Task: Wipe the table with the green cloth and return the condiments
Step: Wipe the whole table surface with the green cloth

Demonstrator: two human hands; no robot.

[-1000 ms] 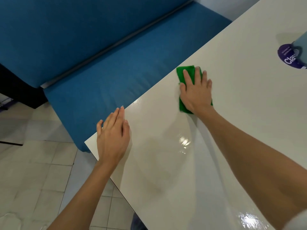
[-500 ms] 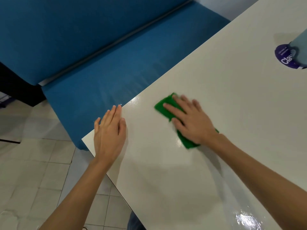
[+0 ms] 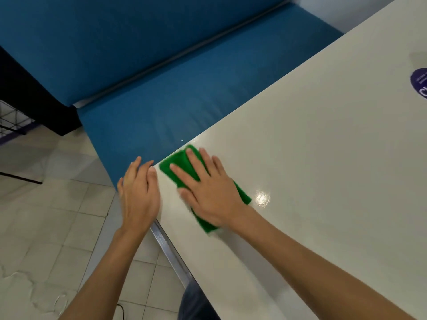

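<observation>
Right hand flat on green cloth, palm down, fingers straight and spread, pressing it onto the surface. Nothing is curled round it, so the hand is released, not grasping. Cloth is folded into a long shape and lies at the near-left corner of the white glossy surface. Its far end is right at the left edge; its near end sticks out under the wrist, a bit blurred.

Left hand also released, fingers straight and together, holds nothing. It sits just left of the cloth at the surface's corner, mostly over the floor. Index tip is just beside the edge; cannot tell if it touches. Both forearms bare, coming in from the near side.

Glare spot on the surface just right of the cloth. Round purple sticker with white letters on the surface far right, cut off by the frame. Metal rail under the surface's near-left edge. Blue bench seat along the left of the surface, blue backrest behind it. Floor is pale tile. Dark wire rack far left.
</observation>
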